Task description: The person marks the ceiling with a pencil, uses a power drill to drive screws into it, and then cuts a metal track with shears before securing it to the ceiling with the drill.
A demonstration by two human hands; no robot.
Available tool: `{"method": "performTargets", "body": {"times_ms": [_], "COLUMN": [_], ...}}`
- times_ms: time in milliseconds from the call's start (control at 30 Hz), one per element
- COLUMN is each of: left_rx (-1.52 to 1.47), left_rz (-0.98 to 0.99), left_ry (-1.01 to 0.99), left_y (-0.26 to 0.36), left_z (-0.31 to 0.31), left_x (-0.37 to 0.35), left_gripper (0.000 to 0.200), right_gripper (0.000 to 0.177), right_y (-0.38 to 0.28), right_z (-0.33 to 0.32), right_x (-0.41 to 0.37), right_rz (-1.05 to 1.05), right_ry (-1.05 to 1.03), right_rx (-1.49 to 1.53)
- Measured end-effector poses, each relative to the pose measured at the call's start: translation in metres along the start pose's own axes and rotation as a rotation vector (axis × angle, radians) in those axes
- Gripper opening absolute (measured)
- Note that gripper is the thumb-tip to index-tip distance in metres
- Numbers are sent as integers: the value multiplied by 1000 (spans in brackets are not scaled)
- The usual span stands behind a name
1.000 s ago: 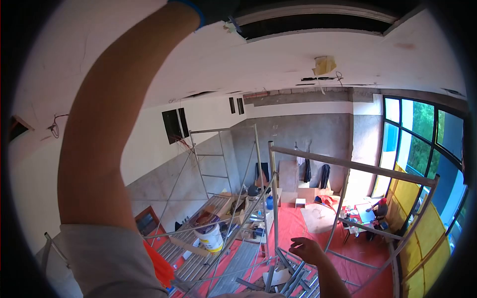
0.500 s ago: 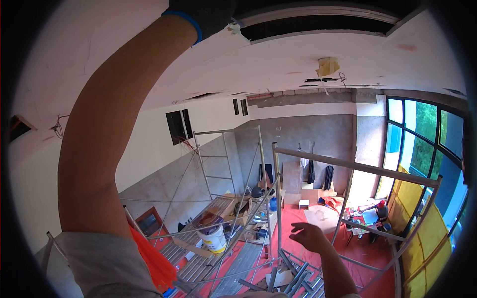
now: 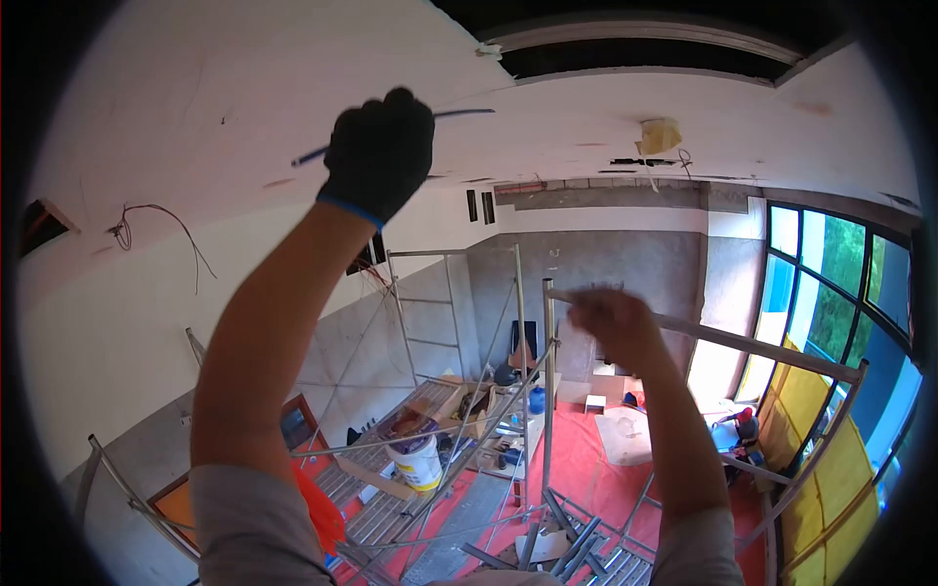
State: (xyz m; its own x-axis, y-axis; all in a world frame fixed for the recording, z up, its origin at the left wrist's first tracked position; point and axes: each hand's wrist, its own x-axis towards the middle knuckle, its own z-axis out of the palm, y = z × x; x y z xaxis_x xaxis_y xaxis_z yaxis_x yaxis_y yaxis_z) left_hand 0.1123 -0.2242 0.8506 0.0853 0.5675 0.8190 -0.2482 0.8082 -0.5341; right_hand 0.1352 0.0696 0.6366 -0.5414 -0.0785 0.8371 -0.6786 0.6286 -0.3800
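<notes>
My left hand (image 3: 381, 151), in a dark glove with a blue cuff, is raised below the white ceiling (image 3: 254, 78). Its fingers are closed round a thin, dark, slightly curved strip (image 3: 467, 112) that sticks out on both sides of the fist. I cannot make out its exact kind. My right hand (image 3: 618, 320) is bare and blurred by motion. It overlaps the metal scaffold rail (image 3: 762, 342) in the picture, and whether it touches the rail does not show. A dark rectangular opening (image 3: 635, 64) lies in the ceiling, to the right of my gloved hand.
Loose wires (image 3: 122, 230) hang from the ceiling at left. Below, a scaffold platform (image 3: 430, 400) bears a white bucket (image 3: 418, 464), cardboard and tools. Metal channel pieces (image 3: 576, 547) lie lower down. A person (image 3: 745, 430) is by the windows at right, above red floor covering (image 3: 576, 439).
My left hand has come down from the ceiling opening's edge, and the strip now shows in it. My right hand has risen to the level of the scaffold rail.
</notes>
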Motion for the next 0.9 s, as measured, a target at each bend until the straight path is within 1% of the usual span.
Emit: {"method": "performTargets", "body": {"times_ms": [33, 100, 167, 233, 300, 367, 400, 433, 467, 500, 533, 567, 600, 633, 667, 733, 833, 900], "left_rx": [2, -131, -312, -486, -698, -882, -1040, -1072, -1218, -1239, -1217, -1195, -1275, -1368, -1435, -1479, -1497, -1509], "left_rz": [-22, -45, -113, -217, -265, -363, -399, -419, -460, -465, -367, -262, -92, -81, -256, -346, -397, -421], "left_ry": [-59, -52, -175, -306, -447, -675, -692, -632, -891, -942, -1040, -1131, -1035, -1094, -1106, -1263, -1461, -1540], "left_y": [4, 11, 24, 42, 66, 91, 105, 129, 145, 175, 187, 199, 212, 215, 205, 205, 205, 209], "left_z": [-1, 9, 15, 15, 15, -9, -14, -13, -20, -22, -39, -56, -66, -81, -109, -119, -109, -96], "left_x": [-16, -56, -102, -158, -227, -291, -328, -380, -428, -498, -538, -578, -626, -659, -661, -691, -730, -751], "left_gripper": [15, 10, 11, 15, 18, 19, 19, 23, 28, 33, 27, 21, 22, 21, 24, 29, 42, 52], "right_gripper": [36, 37, 40, 43, 45, 46, 46, 46, 46, 46, 36, 32, 28, 24, 20, 11, 10, 19], "right_y": [1, -30, -68, -86, -98, -112, -118, -120, -118, -115, -113, -109, -108, -107, -107, -105, -75, -37], "right_z": [0, -11, -11, -12, -11, -7, -6, -5, -2, 1, 3, 3, 4, 6, 5, 9, 14, 9], "right_x": [28, 87, 140, 196, 239, 268, 280, 292, 305, 315, 321, 327, 329, 331, 329, 326, 333, 333], "right_rz": [-48, 52, 83, 175, 202, 188, 178, 186, 194, 201, 200, 176, 153, 132, 133, 142, 209, 185], "right_ry": [103, 126, 210, 221, 270, 310, 332, 330, 331, 332, 330, 337, 342, 349, 372, 412, 391, 115], "right_rx": [86, 270, 507, 554, 620, 688, 721, 718, 716, 715, 765, 759, 754, 754, 761, 777, 500, -722]}}
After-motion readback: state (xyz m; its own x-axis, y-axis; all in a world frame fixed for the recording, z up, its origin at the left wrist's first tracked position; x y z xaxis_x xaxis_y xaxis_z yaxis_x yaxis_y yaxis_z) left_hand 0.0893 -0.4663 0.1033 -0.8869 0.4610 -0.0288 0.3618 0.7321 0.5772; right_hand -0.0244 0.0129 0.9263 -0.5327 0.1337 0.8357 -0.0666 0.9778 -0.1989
